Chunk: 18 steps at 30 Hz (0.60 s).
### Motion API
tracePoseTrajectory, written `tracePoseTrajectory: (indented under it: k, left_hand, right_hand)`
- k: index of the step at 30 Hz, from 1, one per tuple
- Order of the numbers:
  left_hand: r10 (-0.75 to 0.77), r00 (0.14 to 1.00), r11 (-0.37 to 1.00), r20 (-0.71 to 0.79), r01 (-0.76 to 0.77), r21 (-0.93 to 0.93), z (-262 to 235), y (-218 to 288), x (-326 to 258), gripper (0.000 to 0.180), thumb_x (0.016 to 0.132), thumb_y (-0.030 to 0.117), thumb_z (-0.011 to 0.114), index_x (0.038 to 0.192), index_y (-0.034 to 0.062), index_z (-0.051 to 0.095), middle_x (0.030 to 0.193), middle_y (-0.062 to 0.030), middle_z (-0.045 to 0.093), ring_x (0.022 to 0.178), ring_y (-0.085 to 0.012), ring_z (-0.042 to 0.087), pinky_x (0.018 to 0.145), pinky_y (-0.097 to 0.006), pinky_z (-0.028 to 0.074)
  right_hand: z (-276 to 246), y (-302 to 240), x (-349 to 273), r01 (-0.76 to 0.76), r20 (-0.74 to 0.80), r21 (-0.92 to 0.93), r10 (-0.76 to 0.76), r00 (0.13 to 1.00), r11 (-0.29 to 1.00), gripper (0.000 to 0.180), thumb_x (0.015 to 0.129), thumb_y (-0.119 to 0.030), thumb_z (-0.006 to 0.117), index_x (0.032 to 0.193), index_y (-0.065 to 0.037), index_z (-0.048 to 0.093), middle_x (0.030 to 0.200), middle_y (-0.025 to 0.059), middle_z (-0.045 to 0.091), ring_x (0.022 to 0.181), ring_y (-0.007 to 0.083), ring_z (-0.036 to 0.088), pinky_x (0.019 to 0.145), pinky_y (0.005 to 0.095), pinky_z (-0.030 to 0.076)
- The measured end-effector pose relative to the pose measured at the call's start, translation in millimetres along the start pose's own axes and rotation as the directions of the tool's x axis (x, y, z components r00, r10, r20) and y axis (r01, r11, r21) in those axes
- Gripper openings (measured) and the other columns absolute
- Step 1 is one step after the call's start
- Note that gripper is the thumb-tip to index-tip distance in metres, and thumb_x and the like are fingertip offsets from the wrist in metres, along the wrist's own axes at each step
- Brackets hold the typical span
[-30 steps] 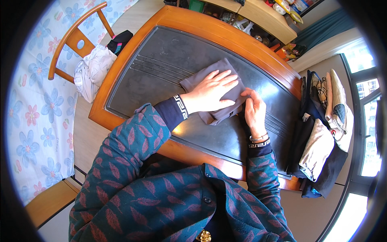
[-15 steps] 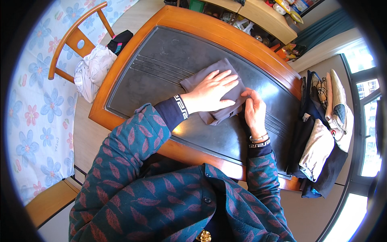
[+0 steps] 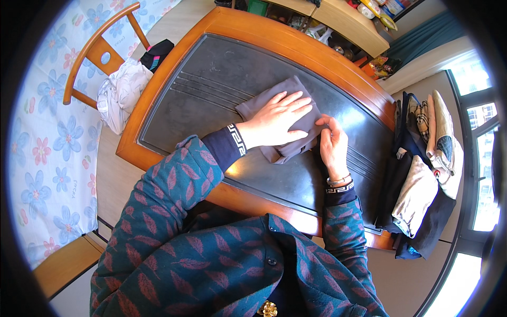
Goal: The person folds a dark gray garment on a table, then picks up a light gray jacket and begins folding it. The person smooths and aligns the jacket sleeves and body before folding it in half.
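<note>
A dark grey piece of clothing [image 3: 291,87], folded into a compact packet, lies on the black table top. My left hand [image 3: 280,120] rests flat across its middle with the fingers spread. At the packet's right edge is my right hand [image 3: 334,145], its fingers curled and the thumb and forefinger closed on the fabric's border. The left hand covers much of the packet's middle, and its underside is hidden.
The wooden-rimmed table [image 3: 174,61] has ridged lines. Folded clothes [image 3: 417,179] are piled along its right end, beside a window. A wooden chair [image 3: 100,53] with white cloth [image 3: 124,92] stands left. A shelf unit [image 3: 348,24] is beyond the far edge.
</note>
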<state>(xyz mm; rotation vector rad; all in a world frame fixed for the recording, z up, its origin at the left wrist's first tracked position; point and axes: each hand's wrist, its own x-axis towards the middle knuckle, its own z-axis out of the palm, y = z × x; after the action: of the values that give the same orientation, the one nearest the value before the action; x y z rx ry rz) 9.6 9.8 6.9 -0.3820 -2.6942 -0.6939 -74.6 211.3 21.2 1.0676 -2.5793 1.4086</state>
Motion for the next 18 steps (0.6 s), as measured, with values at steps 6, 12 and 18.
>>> tracePoseTrajectory:
  k: [6,12,18]
  left_hand:
    - [0.004,1.000,1.000,-0.010,-0.004,-0.001,-0.9,0.6,-0.1,0.067,0.094,0.042,0.062,0.146,0.0025,0.046,0.156,-0.0163,0.040,0.150,-0.0305,0.028,0.123,-0.047,0.018]
    - [0.002,1.000,1.000,-0.010,-0.002,0.004,-0.8,0.9,-0.1,0.067,0.094,0.042,0.063,0.146,0.0025,0.047,0.156,-0.0162,0.040,0.150,-0.0304,0.028,0.123,-0.046,0.018]
    - [0.005,1.000,1.000,-0.019,-0.005,-0.003,-0.2,0.3,0.1,0.067,0.094,0.042,0.063,0.146,0.0025,0.047,0.156,-0.0162,0.041,0.150,-0.0304,0.028,0.124,-0.046,0.018]
  right_hand:
    - [1.2,1.6,0.2,-0.003,-0.010,-0.004,0.003,1.000,1.000,0.023,0.084,0.006,0.047,0.096,-0.001,0.065,0.112,0.0178,0.068,0.102,0.0322,0.066,0.093,0.0371,0.051]
    - [1.6,2.6,0.4,-0.001,-0.014,-0.001,0.001,1.000,1.000,0.022,0.084,0.006,0.047,0.096,-0.001,0.065,0.111,0.0172,0.069,0.101,0.0318,0.067,0.092,0.0371,0.051]
    - [1.0,1.3,0.2,0.004,-0.018,-0.003,-0.004,1.000,1.000,0.022,0.084,0.006,0.048,0.096,-0.001,0.065,0.111,0.0173,0.069,0.100,0.0315,0.067,0.091,0.0368,0.051]
